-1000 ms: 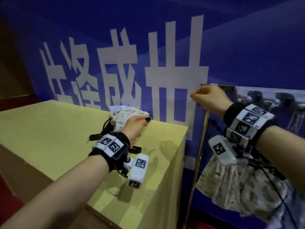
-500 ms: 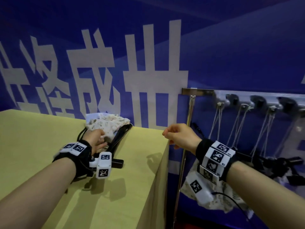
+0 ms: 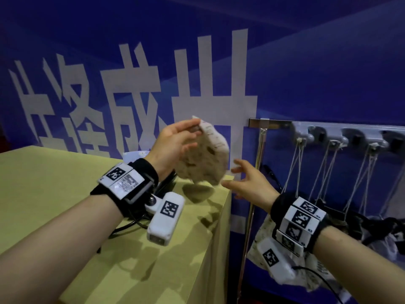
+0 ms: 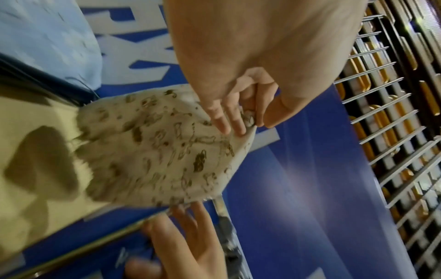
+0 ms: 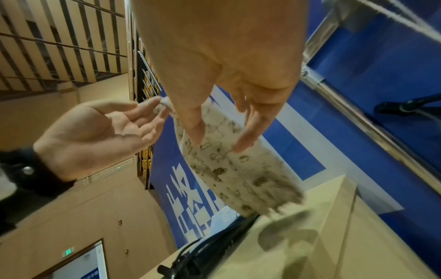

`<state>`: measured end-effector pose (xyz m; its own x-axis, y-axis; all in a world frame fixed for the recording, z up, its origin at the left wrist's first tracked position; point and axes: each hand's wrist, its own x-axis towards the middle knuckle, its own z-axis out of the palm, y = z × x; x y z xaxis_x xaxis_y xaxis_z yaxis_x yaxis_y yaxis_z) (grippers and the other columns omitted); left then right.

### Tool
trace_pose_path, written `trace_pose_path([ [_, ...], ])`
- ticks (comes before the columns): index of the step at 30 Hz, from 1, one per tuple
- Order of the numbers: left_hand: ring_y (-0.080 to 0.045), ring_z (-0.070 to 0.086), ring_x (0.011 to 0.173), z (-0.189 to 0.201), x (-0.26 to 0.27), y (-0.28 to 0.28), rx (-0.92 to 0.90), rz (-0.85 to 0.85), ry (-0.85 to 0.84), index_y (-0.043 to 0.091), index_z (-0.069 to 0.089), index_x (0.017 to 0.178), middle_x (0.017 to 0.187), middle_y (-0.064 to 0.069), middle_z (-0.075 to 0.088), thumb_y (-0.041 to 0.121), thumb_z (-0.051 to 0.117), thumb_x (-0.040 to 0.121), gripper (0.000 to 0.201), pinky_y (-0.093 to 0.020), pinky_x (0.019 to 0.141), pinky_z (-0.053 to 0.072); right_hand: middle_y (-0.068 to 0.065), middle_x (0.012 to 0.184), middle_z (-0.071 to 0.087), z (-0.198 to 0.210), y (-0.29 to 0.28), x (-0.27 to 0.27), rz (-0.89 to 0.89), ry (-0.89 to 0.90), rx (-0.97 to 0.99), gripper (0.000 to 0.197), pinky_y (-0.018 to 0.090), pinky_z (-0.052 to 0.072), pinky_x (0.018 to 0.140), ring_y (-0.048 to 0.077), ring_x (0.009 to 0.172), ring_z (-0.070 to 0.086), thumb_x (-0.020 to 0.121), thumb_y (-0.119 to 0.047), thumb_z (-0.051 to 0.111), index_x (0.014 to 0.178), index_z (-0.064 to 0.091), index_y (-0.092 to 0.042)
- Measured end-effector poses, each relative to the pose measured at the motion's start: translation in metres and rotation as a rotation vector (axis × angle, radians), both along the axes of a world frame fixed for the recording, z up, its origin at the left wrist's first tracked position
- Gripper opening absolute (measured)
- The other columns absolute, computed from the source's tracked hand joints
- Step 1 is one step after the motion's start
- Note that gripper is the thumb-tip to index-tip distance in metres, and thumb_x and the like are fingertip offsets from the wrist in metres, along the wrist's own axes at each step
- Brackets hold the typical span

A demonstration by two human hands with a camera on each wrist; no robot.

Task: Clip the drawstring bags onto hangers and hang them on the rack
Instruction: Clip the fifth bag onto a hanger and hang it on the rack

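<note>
A cream drawstring bag with a dark print hangs in the air above the table's right corner. My left hand pinches its top corner between thumb and fingers; the pinch also shows in the left wrist view on the bag. Just below and right of the bag, my right hand is spread with straight fingers. In the right wrist view its fingertips lie over the bag; contact is unclear. Black hangers lie on the table behind my left wrist.
The yellow table ends in a sharp right edge. A pale blue bag lies by the hangers. To the right stands the rack with a metal post, where several bags hang on strings.
My left hand has lifted the printed bag from the pile on the table up into the air. My right hand has come down from the rack's bar and opened near the bag.
</note>
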<state>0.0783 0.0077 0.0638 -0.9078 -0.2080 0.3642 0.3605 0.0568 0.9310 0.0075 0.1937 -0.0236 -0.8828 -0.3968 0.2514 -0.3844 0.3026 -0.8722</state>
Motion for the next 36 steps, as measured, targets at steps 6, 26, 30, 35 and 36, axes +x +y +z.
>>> trace_pose_path([
  [6,-0.021,0.065,0.109,0.004,0.018,0.026,0.038,-0.171,0.012,0.016,0.035,0.143,0.130,-0.011,0.057,-0.016,0.045,0.089,0.064,-0.035,0.094,0.051,0.004,0.086,0.074,0.011,0.002,0.011,-0.103,0.108,-0.174,0.013,0.047,0.058,0.077,0.018,0.082,0.070,0.081,-0.026,0.071,0.089,0.071,-0.015],
  [26,-0.022,0.059,0.097,-0.133,0.073,0.043,-0.259,-0.164,-0.546,0.033,-0.012,0.148,0.139,-0.007,0.046,-0.011,0.060,0.067,0.117,-0.029,0.065,0.056,0.011,0.102,0.074,0.053,0.012,0.045,-0.179,-0.124,-0.696,0.025,0.041,0.055,0.090,0.025,0.099,0.070,0.098,-0.025,0.049,0.103,0.070,-0.011],
  [30,-0.011,0.060,0.102,-0.133,0.074,0.039,-0.258,-0.105,-0.405,0.025,0.014,0.145,0.127,0.006,0.055,-0.003,0.062,0.082,0.085,-0.020,0.076,0.052,0.015,0.100,0.072,0.044,0.017,0.030,-0.247,-0.159,-0.583,0.027,0.040,0.056,0.087,0.029,0.097,0.069,0.096,-0.023,0.050,0.105,0.067,-0.005],
  [35,-0.016,0.052,0.062,-0.136,0.070,0.030,-0.219,-0.059,-0.497,0.018,0.050,0.128,0.105,-0.007,0.065,0.008,0.033,0.096,0.037,-0.022,0.048,0.042,0.012,0.093,0.066,0.002,0.015,0.025,-0.212,-0.004,0.281,0.036,0.031,0.050,0.072,0.027,0.086,0.063,0.094,-0.039,0.048,0.094,0.065,-0.007],
  [36,-0.015,0.052,0.056,-0.140,0.070,0.028,-0.199,-0.057,-0.520,0.016,0.054,0.123,0.093,-0.008,0.066,0.007,0.032,0.095,0.036,-0.023,0.047,0.042,0.010,0.083,0.065,-0.007,0.011,0.026,-0.185,0.025,0.459,0.040,0.028,0.046,0.064,0.024,0.076,0.062,0.094,-0.043,0.047,0.083,0.063,-0.008],
])
